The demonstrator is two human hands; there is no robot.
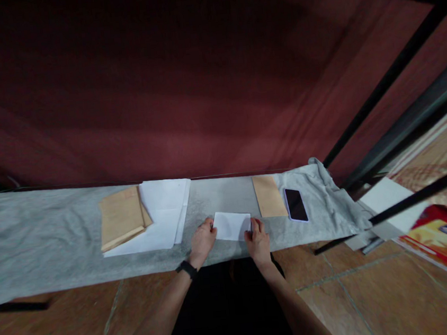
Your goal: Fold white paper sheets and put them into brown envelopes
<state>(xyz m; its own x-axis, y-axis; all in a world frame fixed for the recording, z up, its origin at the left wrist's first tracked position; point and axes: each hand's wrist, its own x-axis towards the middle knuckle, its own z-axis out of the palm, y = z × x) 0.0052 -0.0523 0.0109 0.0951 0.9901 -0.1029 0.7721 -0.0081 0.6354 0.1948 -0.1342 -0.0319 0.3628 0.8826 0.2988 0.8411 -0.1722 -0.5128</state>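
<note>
Left hand (202,241), black band on the wrist, pinches the left edge of a small folded white paper (232,225); right hand (258,240) grips its right edge. Paper lies flat on the grey-covered table (36,246), front centre. Just right: tan envelope (268,196), then a dark phone (295,204), both flat. Further left: a stack of white sheets (163,211) with tan envelopes (121,216) lying over its left side.

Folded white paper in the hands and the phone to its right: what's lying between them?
In the head view, one tan envelope lies between the folded white paper and the phone, on the grey cloth.
</note>
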